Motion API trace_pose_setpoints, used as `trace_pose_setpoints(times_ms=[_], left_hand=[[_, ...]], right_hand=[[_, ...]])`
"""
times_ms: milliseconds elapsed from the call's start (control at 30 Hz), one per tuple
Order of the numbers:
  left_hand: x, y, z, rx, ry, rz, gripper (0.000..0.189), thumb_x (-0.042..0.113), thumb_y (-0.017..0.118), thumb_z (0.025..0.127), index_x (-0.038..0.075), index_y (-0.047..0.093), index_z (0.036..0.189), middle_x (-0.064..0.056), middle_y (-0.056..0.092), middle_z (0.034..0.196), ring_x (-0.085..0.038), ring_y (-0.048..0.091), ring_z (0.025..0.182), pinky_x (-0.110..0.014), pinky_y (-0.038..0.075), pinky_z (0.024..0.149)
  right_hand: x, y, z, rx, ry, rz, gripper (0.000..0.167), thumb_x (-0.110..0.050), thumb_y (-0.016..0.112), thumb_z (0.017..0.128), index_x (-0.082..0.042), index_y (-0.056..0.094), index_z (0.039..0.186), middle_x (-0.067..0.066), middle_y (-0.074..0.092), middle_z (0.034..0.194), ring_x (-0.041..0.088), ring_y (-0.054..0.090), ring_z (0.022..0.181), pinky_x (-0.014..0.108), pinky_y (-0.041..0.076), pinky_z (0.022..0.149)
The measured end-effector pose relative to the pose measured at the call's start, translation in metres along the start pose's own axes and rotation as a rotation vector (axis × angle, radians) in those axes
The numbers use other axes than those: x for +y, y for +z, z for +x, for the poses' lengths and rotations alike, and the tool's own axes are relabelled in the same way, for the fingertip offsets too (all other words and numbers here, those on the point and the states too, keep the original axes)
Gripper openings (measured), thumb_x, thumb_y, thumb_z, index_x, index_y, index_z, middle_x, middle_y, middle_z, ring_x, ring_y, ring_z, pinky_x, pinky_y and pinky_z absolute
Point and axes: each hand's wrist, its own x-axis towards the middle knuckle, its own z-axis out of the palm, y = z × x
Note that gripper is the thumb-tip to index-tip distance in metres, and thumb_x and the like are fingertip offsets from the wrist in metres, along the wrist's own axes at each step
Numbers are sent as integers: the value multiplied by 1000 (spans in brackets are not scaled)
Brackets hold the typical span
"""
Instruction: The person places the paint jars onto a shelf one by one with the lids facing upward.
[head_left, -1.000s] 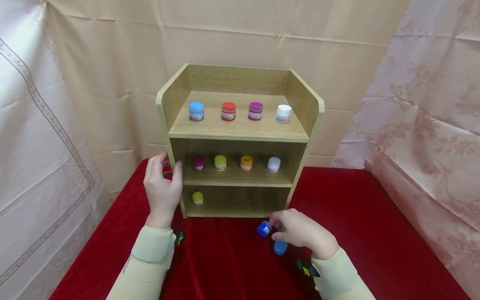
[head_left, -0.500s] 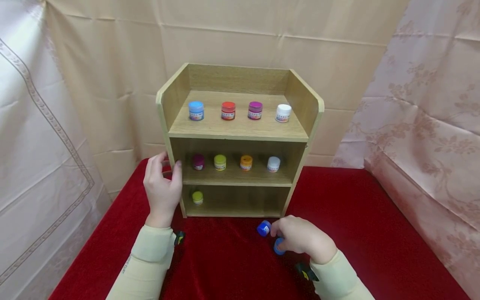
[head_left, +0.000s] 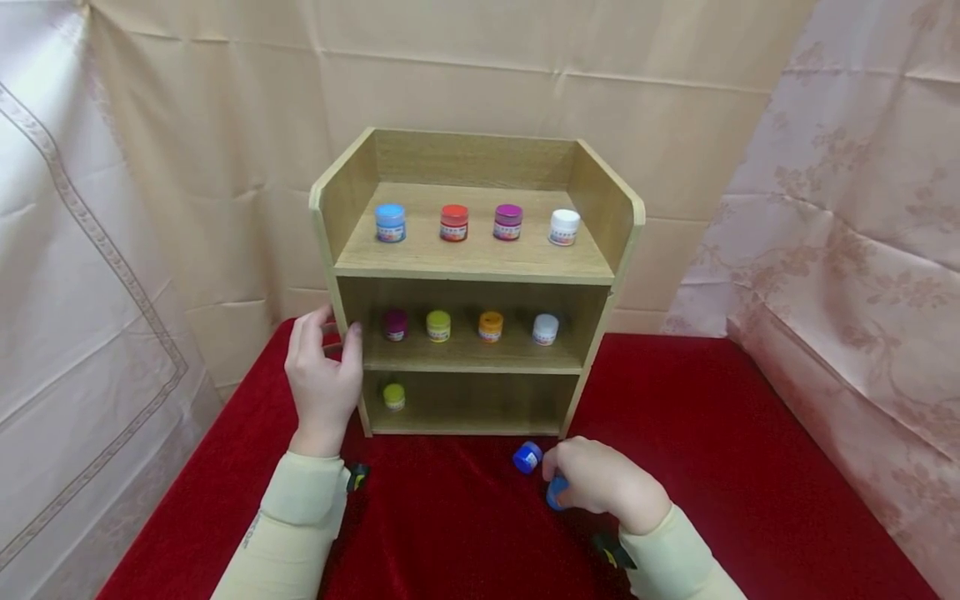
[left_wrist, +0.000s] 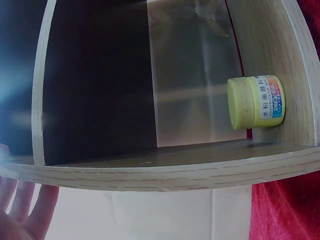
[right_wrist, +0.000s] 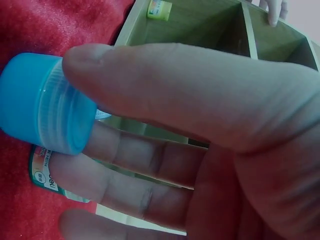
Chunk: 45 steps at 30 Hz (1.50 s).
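Observation:
My left hand [head_left: 324, 379] grips the left side panel of a small wooden shelf [head_left: 472, 272], the thumb at its front edge and fingers outside. My right hand [head_left: 603, 479] pinches a light blue paint jar [right_wrist: 47, 100] between thumb and fingers, low over the red cloth, in front of the shelf's right end. In the head view that hand partly covers the jar. A dark blue paint jar [head_left: 527, 457] lies tipped beside my right fingertips. Behind the fingers in the right wrist view, a teal-green jar [right_wrist: 45, 172] is partly hidden.
On the top board stand blue, red [head_left: 453, 223], purple and white jars. The middle board bears purple, yellow-green, orange [head_left: 491, 327] and white jars. A yellow-green jar [left_wrist: 256, 102] is at the bottom board's left end. Red cloth [head_left: 450, 533] covers the table; curtains hang behind.
My right hand has dropped slightly and moved back toward me, and its thumb has come onto the light blue jar. My left hand stays on the shelf panel.

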Motion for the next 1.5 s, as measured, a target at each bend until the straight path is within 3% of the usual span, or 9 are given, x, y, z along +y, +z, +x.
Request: trace_pose_setpoints(times_ms=[200, 367, 633, 733, 867, 967, 1067, 1333, 1500], left_hand=[[-1, -1, 0, 1, 4, -5, 32, 4, 74, 91, -3, 65, 121, -17, 65, 114, -30, 67, 98, -49, 58, 78], [-1, 0, 0, 3, 3, -6, 33, 3, 74, 90, -3, 65, 121, -17, 65, 114, -29, 67, 98, -48, 58, 79], [-1, 0, 0, 1, -1, -5, 33, 4, 75, 90, -3, 65, 121, -17, 65, 114, -28, 67, 98, -46, 58, 79], [-1, 0, 0, -1, -1, -2, 33, 4, 75, 90, -3, 65, 121, -17, 65, 114, -28, 67, 97, -45, 58, 78], [-1, 0, 0, -3, 0, 3, 33, 4, 75, 90, -3, 65, 121, -17, 65, 114, -28, 67, 97, -46, 58, 77], [-1, -1, 1, -1, 3, 1, 33, 4, 75, 90, -3, 65, 121, -17, 65, 113, -29, 67, 97, -46, 58, 77], [0, -1, 1, -1, 1, 0, 33, 4, 74, 90, -3, 65, 121, -17, 65, 114, -29, 67, 98, -47, 58, 78], [0, 0, 1, -1, 1, -11, 33, 3, 74, 90, -4, 65, 121, -17, 65, 114, -29, 67, 98, -47, 58, 78], [-1, 0, 0, 3, 2, -14, 33, 3, 75, 90, -3, 66, 121, -17, 65, 113, -28, 67, 97, -46, 58, 77]], right_hand=[[2, 0, 1, 4, -30, 7, 18, -11, 86, 79, -13, 76, 93, -6, 65, 83, 12, 56, 71, 34, 53, 66], [3, 3, 2, 36, -64, -8, 12, -16, 84, 80, -18, 72, 81, -13, 59, 70, 8, 53, 62, 31, 50, 60], [5, 6, 4, 133, -87, -69, 32, -28, 80, 87, -24, 60, 62, -12, 48, 51, 6, 40, 48, 28, 38, 46], [4, 2, 2, 157, -85, -61, 27, -28, 80, 87, -24, 64, 66, -14, 50, 54, 5, 43, 49, 28, 41, 48], [5, -5, -3, 142, -127, -33, 10, -19, 84, 83, -16, 75, 84, -12, 62, 70, 6, 52, 61, 30, 49, 59], [6, -8, -5, 84, -151, 4, 21, -13, 86, 80, -11, 77, 98, -6, 68, 86, 9, 56, 72, 31, 53, 67], [6, -7, -5, 37, -151, 29, 27, -11, 87, 78, -11, 77, 103, -5, 69, 92, 11, 57, 76, 31, 53, 69], [7, -2, -2, 5, -161, 53, 19, -6, 83, 80, -11, 77, 98, -9, 65, 82, 8, 53, 69, 27, 50, 64], [7, -2, -1, 0, -127, 50, 15, -7, 83, 81, -11, 77, 95, -10, 63, 78, 9, 53, 66, 29, 50, 62]])
